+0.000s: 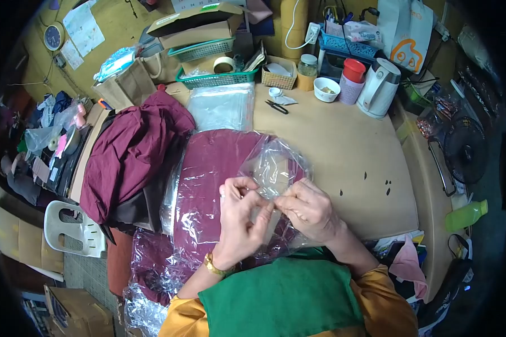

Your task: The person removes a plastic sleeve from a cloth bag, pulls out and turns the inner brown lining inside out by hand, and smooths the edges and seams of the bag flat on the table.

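Observation:
A clear plastic bag (278, 163) is spread between my hands, its upper part crinkled and shiny. My left hand (243, 216) is closed on the bag's edge, thumb and forefinger pinched together, with a gold watch at the wrist. Close beside it, my right hand (309, 210) also pinches the bag, fingertips nearly meeting the left ones. Beneath lies a folded maroon garment (208, 168) in glossy clear wrapping. Left of it is a loose heap of maroon and black clothing (143, 151). More wrapped maroon packs (152, 264) hang lower at the left.
Flat clear bags (222, 106) are stacked behind the wrapped garment. Small black snips (277, 107) rest on the brown tabletop (343, 151). At the back stand a green basket (216, 79), a white bowl (326, 90) and a kettle (378, 89). A white plastic stool (73, 230) stands at left.

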Tool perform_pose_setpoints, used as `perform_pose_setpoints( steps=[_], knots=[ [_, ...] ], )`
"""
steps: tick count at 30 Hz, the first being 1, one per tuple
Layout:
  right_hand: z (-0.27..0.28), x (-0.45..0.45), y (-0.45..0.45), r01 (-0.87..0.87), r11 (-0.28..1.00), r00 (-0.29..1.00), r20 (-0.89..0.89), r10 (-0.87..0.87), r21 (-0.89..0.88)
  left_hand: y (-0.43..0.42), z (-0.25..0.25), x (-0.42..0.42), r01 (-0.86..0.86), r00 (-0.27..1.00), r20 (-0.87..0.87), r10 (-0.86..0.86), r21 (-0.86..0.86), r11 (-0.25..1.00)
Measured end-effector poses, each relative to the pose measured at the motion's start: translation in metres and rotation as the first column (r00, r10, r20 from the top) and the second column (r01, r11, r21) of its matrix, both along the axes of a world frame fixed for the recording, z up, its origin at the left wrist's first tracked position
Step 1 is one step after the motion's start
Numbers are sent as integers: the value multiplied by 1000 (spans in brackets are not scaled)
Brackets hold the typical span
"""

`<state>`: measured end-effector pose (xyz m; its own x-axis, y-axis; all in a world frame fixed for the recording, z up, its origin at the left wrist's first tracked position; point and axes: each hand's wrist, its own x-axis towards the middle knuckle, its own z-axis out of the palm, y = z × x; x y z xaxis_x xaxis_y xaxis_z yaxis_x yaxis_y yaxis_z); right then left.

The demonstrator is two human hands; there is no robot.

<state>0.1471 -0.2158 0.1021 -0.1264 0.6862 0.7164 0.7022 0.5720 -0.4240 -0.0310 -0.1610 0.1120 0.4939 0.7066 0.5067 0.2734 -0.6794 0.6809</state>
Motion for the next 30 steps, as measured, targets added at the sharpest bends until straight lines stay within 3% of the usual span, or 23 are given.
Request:
perform_pose_setpoints(
  steps=[3,5,7,8,9,11,14,15,17,19,21,23,25,27,28,30],
  knots=[
    [-5,-6,4,51,999,999,-13,-51,-6,-10,-2,9,48,994,99,-47,0,999],
    [-11,-9,8,51,996,995,-85,-57,-71,-7,-3,11,42,998,42,-44,31,999],
    [-20,-10,14,50,990,985,-156,-71,-134,3,-25,18,107,973,206,-101,-16,994],
    [-26,-9,16,-52,982,912,-409,-27,-181,3,-38,23,237,903,416,-104,-283,929],
    [-31,-9,18,-161,966,773,-634,-3,-201,2,-51,27,231,904,416,-98,-281,932],
    [-39,-9,20,-207,961,708,-706,16,-185,2,-66,29,234,897,435,-74,-327,916],
    [-43,-12,19,-205,971,592,-806,27,-119,4,-72,27,125,941,336,-34,-253,959],
    [-44,-13,19,-203,972,594,-804,23,-121,4,-75,28,80,957,292,-5,-244,967],
    [-48,-13,21,-138,988,618,-786,36,-63,2,-74,31,100,917,397,51,-349,932],
    [-54,-11,22,-103,992,649,-761,8,-77,6,-71,26,40,956,292,39,-261,965],
    [-55,-12,20,-68,994,677,-735,-18,-87,1,-61,28,25,967,251,50,-288,957],
    [-53,-16,17,-109,980,633,-772,-60,-166,-3,-55,36,242,793,596,127,-499,832],
    [-54,-14,16,-95,982,681,-730,-55,-162,5,-67,27,216,845,529,78,-471,855],
    [-57,-5,18,-36,984,808,-584,-75,-175,11,-69,20,160,923,384,2,-390,907],
    [-48,-2,15,-37,984,809,-583,-73,-175,13,-65,19,176,917,399,-4,-395,902],
    [-21,3,6,71,941,947,-274,-168,-332,13,-63,17,185,899,438,23,-426,886]
  ],
)
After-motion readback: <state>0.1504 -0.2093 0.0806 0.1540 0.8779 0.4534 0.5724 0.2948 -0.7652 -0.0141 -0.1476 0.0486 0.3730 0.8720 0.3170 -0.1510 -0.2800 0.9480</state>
